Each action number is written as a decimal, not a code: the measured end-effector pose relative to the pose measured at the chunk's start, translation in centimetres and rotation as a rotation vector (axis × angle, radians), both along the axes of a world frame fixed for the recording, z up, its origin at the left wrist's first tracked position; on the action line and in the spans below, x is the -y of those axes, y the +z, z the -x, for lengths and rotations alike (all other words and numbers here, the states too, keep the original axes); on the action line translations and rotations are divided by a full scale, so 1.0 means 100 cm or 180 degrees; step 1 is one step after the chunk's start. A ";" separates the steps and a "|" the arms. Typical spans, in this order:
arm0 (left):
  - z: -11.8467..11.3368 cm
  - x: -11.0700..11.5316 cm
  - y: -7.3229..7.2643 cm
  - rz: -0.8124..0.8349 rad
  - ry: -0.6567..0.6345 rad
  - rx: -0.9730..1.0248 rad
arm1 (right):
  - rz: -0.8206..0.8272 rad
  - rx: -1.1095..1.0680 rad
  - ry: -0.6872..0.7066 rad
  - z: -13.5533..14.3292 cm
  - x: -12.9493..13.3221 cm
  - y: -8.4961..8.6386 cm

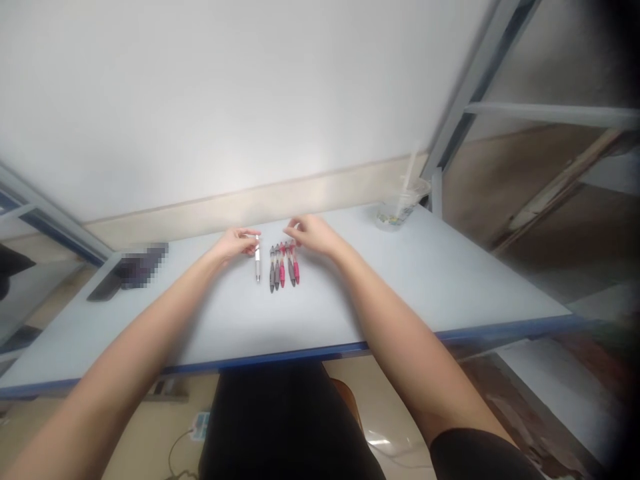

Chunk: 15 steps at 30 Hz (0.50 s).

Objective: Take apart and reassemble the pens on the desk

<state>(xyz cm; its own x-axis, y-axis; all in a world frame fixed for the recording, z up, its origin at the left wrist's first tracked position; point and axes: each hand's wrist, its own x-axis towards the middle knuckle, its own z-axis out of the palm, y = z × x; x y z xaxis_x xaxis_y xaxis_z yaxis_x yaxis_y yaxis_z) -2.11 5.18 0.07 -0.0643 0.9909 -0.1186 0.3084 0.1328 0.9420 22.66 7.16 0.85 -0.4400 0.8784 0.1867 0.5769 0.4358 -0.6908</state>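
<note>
- Head view: a white pen (257, 260) with a greyish lower part lies near the middle of the table, its upper end at the left hand's fingertips; any lettering on its barrel is too small to read.
- Its long axis runs almost straight between the wall side and the wearer, the narrow tip towards the wearer's body.
- Left hand (235, 244): thumb and finger pinched on the pen's upper end.
- Just right of it, five more pens lie side by side, grey pens (272, 276) and red pens (282, 275) mixed: two grey, one red, one grey, one red. Grips and tips face the wearer, the axes roughly parallel to the white pen; any print is blurred.
- Right hand (313, 233): fingers loosely curled at the upper ends of the rightmost pens; whether it grips or touches one, I cannot tell.
- The table (320, 327) has a smooth pale grey-blue top and a blue front edge.
- A clear cup (393, 212) with a straw stands near the far right; its coloured print is illegible.
- A dark flat object (106, 283), partly pixelated, lies on the left.
- Behind rises a white wall (250, 100) with a beige lower band, between metal frames (463, 113).
- Below are a pale floor (385, 393) and a power strip (201, 427) with a cord.
</note>
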 end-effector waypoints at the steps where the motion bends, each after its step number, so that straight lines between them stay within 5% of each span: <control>1: -0.002 -0.001 -0.001 -0.0018 -0.0007 -0.0045 | 0.0024 0.0058 0.0004 0.000 0.000 0.001; 9: -0.007 -0.008 -0.010 0.0078 -0.0154 -0.0272 | 0.0405 0.0600 0.0231 -0.009 0.006 0.013; 15: -0.006 -0.013 -0.013 0.0141 -0.0234 -0.0249 | 0.1265 0.1452 0.0498 -0.009 0.015 0.016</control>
